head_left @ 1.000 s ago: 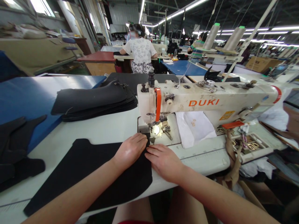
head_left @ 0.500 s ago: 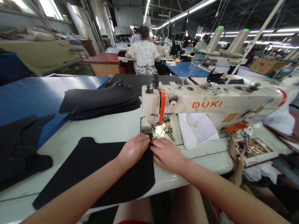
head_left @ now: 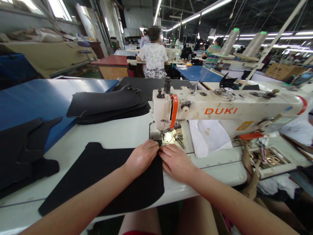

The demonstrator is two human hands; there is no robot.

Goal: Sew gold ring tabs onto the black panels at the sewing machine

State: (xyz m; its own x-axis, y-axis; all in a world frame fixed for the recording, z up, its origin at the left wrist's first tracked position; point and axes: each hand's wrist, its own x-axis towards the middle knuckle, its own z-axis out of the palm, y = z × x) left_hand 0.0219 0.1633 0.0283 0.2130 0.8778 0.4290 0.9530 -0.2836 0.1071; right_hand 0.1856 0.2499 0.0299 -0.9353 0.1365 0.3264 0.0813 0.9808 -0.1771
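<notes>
A large flat black panel (head_left: 97,176), leather-like, lies on the pale sewing table with its right corner near the needle of the sewing machine (head_left: 220,109). My left hand (head_left: 143,157) is closed on the panel's upper right edge, fingers bent and pressed together. Just beside it, my right hand (head_left: 176,162) pinches the same edge from the right, its fingertips almost meeting the left ones. The fingertips hide the exact spot they hold. Under the needle, the shiny needle plate (head_left: 168,137) is lit by a small lamp.
Stacked black panels (head_left: 107,103) lie behind on the left, and more black pieces (head_left: 22,153) at the far left. A white cloth (head_left: 210,137) sits under the machine arm. A tray (head_left: 271,160) with metal rings stands right. A co-worker (head_left: 153,57) sits ahead.
The whole scene has shifted slightly to the right in the view. Both hands keep their hold on the panel's edge by the needle, with no clear movement of the panel.
</notes>
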